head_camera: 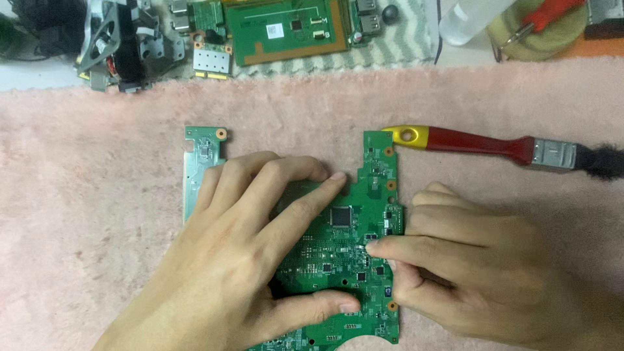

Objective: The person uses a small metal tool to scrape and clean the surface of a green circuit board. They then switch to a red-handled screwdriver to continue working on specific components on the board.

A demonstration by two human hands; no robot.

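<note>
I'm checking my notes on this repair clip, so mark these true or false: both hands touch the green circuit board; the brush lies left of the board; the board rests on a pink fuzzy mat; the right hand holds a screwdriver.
1. Both hands, left hand and right hand, touch the green circuit board: true.
2. The brush lies left of the board: false, it lies to its upper right.
3. The board rests on a pink fuzzy mat: true.
4. The right hand holds a screwdriver: false, only its fingertip touches the board.
</note>
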